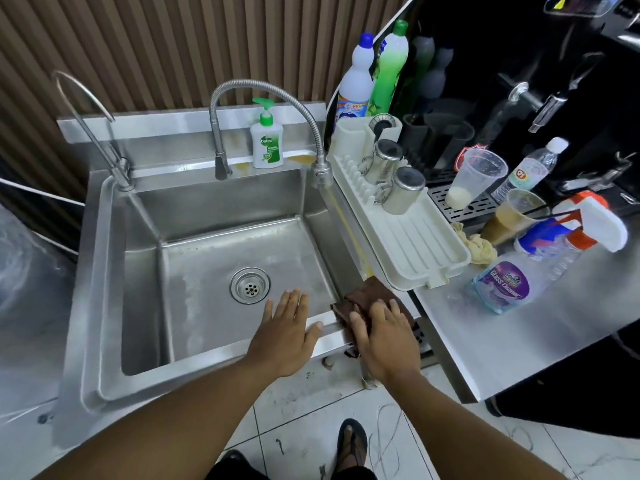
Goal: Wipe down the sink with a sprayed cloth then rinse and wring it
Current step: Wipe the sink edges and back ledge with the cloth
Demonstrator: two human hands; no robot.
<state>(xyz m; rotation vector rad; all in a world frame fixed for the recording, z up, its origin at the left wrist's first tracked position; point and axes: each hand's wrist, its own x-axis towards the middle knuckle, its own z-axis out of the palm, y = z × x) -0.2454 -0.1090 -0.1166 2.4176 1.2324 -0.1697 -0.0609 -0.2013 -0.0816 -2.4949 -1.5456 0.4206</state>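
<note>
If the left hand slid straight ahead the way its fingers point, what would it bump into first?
Probably nothing at once: the left hand rests on the front rim of the sink, fingers pointing over the open basin. Further on, the drain lies slightly left of that line, below hand level. Depth is hard to judge.

We face a sink (114, 271) with a drain (249, 285) in its basin. A cloth (363, 299) lies on its front right corner; a dish rack (415, 244) sits to its right, a soap bottle (266, 143) behind.

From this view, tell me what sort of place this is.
Probably a café or drinks-bar wash area: a steel sink, steel cups on a drying rack, and plastic drink cups by a dark machine.
</note>
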